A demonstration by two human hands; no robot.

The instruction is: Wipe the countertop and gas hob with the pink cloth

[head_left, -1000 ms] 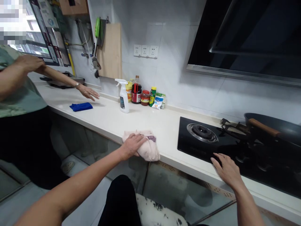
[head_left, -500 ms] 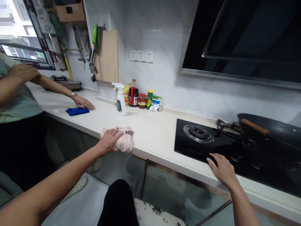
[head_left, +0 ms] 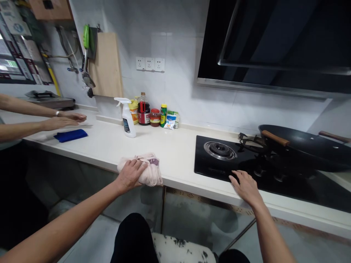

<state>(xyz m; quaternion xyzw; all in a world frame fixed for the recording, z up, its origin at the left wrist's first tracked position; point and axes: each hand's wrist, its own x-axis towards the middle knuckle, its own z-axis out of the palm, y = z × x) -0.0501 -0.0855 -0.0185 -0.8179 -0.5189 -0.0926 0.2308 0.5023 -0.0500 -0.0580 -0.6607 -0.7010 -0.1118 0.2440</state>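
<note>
A crumpled pale pink cloth lies at the front edge of the white counter. My left hand is on top of it, fingers curled over its left part. Off to the right, my right hand rests at the front edge of the black gas stove, empty, with its fingers apart. A white spray bottle stands upright behind the pink cloth, apart from both hands.
At left, a co-worker's hands are over the counter by a folded blue cloth. Sauce bottle, red-lidded jar and packets line the wall. A wok sits on the stove under the range hood.
My view has turned right, so the scene sits further left. The co-worker's raised hand has come down, and both their hands now reach over the counter. My left hand stays on the pink cloth.
</note>
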